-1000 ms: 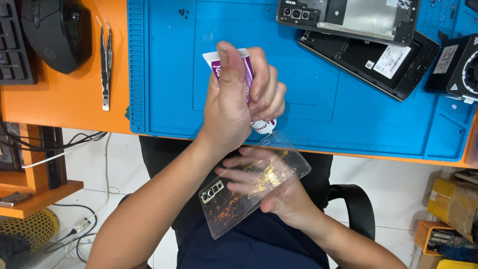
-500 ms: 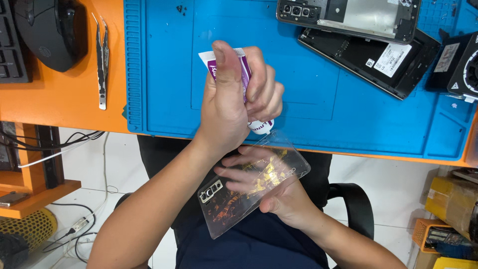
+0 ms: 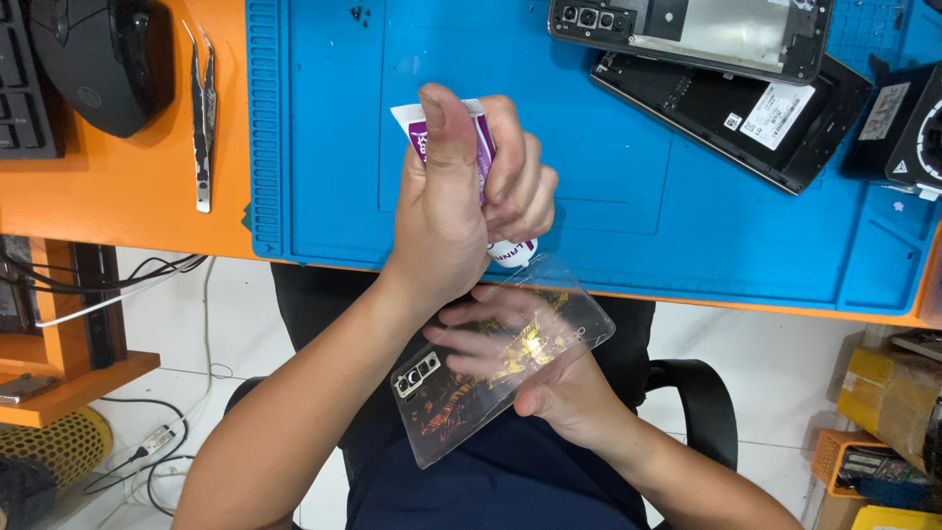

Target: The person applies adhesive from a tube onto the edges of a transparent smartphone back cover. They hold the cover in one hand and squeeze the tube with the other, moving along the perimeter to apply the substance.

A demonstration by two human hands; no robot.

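Note:
My left hand (image 3: 453, 211) is shut around a white and purple squeeze tube (image 3: 416, 130), held nozzle-down over the front edge of the blue work mat (image 3: 628, 196). The tube's white tip (image 3: 512, 256) hangs just above a clear phone back cover (image 3: 459, 417) with a gold and black pattern and a camera cut-out. My right hand (image 3: 564, 397) holds that cover from beneath, over my lap, with the fingers showing through it. Whether the tip touches the cover's top edge I cannot tell.
Metal tweezers (image 3: 203, 118), a black mouse (image 3: 103, 59) and a keyboard corner (image 3: 20, 83) lie on the orange desk at the left. An opened phone frame (image 3: 687, 29), a black phone body (image 3: 746, 113) and a black device (image 3: 908, 123) lie at the mat's back right. Boxes stand on the floor at the right.
The view has shifted a little. Both hands keep their hold, and the tube stays over the cover's top edge.

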